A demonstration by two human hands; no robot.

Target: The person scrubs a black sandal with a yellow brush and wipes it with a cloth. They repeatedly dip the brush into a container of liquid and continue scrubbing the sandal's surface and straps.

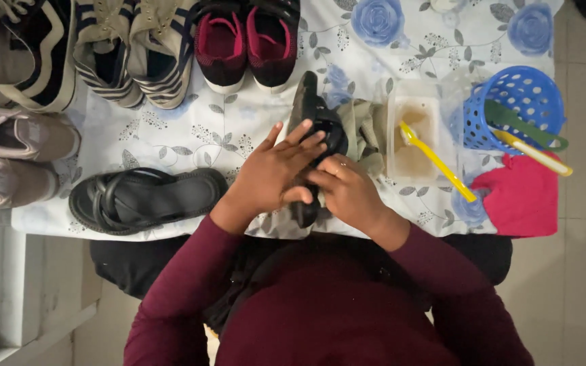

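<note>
Black rubber fills both hands: the person holds a black sandal (313, 115) over the near edge of the flower-printed tablecloth (239, 129), just left of a crumpled olive-grey cloth (367, 129). The left hand (272, 173) lies over the sandal with its fingers spread flat across the straps, steadying rather than clenching; the right hand (347, 190) curls around the lower end from the other side, fingers closed on it, though what the fingertips pinch there is hidden behind the left hand and I cannot tell whether a rag is tucked under them. Judging by the grip, the step in hand looks like wiping or working over this one sandal, and the next move would call for keeping the left hand firm while the right rubs or turns it. Its mate, a second black sandal (147, 198), lies flat on the cloth to the left, apart from the hands. Beside the olive cloth stands a clear rectangular tub (412, 135) holding murky brownish liquid, with a yellow-handled brush (435, 159) resting in it and its handle sticking out over the rim. Further right, a blue perforated basket (520, 102) holds a green-handled tool (523, 125) and another yellow-handled one (534, 154); a pink cloth (520, 200) lies just below it.
</note>
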